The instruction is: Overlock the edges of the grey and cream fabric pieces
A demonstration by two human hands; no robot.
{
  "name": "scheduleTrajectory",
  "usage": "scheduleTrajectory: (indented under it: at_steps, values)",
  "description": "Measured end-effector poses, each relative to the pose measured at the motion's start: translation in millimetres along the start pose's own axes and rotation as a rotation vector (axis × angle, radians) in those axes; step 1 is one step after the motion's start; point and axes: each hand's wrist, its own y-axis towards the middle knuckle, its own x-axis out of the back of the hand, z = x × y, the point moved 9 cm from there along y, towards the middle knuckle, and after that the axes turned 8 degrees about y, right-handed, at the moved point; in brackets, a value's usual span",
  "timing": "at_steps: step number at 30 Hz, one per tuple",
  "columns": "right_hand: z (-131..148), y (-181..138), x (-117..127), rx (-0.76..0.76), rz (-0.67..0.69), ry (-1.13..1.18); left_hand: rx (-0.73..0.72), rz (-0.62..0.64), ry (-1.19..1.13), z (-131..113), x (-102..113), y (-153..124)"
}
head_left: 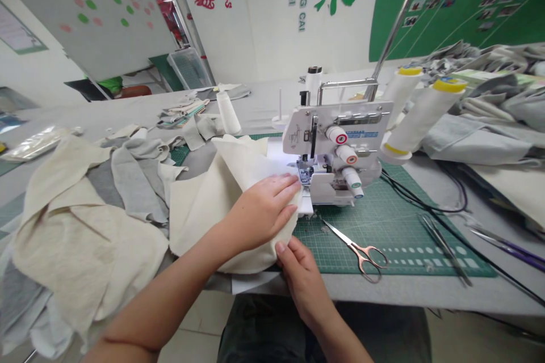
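My left hand [264,210] lies flat with fingers stretched out on a cream fabric piece [221,193], its fingertips right beside the presser foot of the white overlock sewing machine [336,147]. My right hand [298,272] pinches the near edge of the same cream fabric at the table's front edge, thumb on top. The fabric runs from the machine's needle area leftward over the table.
Rose-gold scissors [361,252] lie on the green cutting mat [404,221] right of my hands. Tweezers [443,244] and black cables lie farther right. White thread cones [419,116] stand behind the machine. Heaps of cream and grey fabric [89,210] cover the left; more cloth is piled at the right.
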Motion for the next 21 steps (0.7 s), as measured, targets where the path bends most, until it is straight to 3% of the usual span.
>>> scheduleTrajectory:
  at_steps: [21]
  values:
    - [1.2, -3.3, 2.9, 0.001, -0.016, -0.031, 0.000, -0.024, 0.017, -1.3, -0.6, -0.1]
